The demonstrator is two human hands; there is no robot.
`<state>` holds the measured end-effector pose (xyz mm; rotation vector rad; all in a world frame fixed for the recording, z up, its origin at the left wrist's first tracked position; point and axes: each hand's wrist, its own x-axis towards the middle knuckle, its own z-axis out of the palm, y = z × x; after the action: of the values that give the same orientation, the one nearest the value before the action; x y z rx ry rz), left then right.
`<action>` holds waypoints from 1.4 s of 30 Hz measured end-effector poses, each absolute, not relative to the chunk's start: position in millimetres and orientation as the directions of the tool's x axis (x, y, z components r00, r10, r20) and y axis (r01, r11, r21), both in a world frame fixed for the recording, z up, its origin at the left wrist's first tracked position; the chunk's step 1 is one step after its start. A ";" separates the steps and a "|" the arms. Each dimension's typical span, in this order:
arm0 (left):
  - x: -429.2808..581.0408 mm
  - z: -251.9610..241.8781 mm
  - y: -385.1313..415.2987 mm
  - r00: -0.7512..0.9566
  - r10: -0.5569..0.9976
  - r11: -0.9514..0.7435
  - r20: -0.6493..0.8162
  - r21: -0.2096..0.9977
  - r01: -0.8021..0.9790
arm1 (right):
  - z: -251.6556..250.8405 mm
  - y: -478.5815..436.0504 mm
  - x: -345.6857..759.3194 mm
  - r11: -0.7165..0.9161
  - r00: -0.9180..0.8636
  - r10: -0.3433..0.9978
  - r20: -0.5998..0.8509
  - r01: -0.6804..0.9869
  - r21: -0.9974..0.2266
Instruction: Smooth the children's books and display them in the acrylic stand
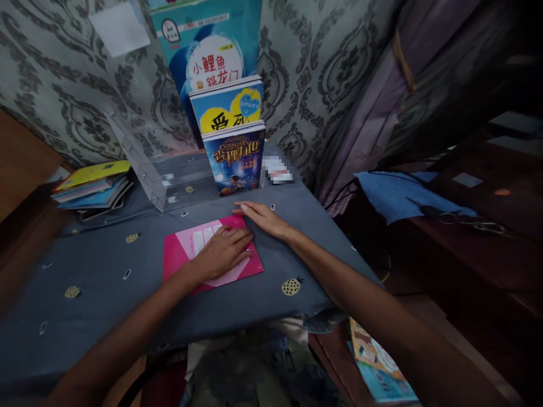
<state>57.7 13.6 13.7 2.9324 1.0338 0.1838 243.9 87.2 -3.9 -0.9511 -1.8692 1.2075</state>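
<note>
Pink book (pixel 199 234) flat on counter (pixel 106 299), near eight o'clock from view centre. Resting left hand (pixel 223 251) palm down on cover; fingers loosely spread, gripping nothing. Holding right hand (pixel 267 219) by book's one-o'clock corner; fingers extended, apparently gripping nothing, cannot tell if touching. Best steadied with light, even left pressure; guide edge gently with right, sparing corner. Mind upright dark-blue book (pixel 237 164) at twelve o'clock.
</note>
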 end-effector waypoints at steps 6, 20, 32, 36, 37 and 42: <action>52.7 13.6 36.1 0.742 0.663 -0.748 0.103 0.055 0.661 | -7.5 90.3 245.1 0.260 -0.438 0.882 0.177 0.136 -0.956; 51.7 7.0 36.7 0.647 0.745 -0.657 0.159 0.009 0.754 | -10.5 86.8 243.0 0.456 -0.331 0.875 0.353 0.322 -0.830; -19.5 12.3 6.1 0.485 0.859 -0.498 0.164 0.042 0.866 | -12.3 80.1 242.7 0.673 -0.555 0.731 0.397 0.488 -0.556; -79.8 11.9 -10.0 0.364 0.910 -0.400 0.197 0.193 0.896 | -12.2 79.7 242.6 0.697 -0.586 0.708 0.394 0.494 -0.519; -92.0 10.8 -14.0 0.331 0.919 -0.376 0.214 0.227 0.898 | -12.5 78.9 242.0 0.706 -0.592 0.701 0.398 0.498 -0.503; -126.9 -2.1 -31.0 0.303 0.913 -0.384 0.273 0.325 0.864 | -12.1 67.3 225.1 0.782 -0.656 0.620 0.429 0.477 -0.401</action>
<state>-126.9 -31.0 -2.1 2.4400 1.6719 0.6348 225.1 67.3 -12.1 -0.8160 -2.4143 0.3411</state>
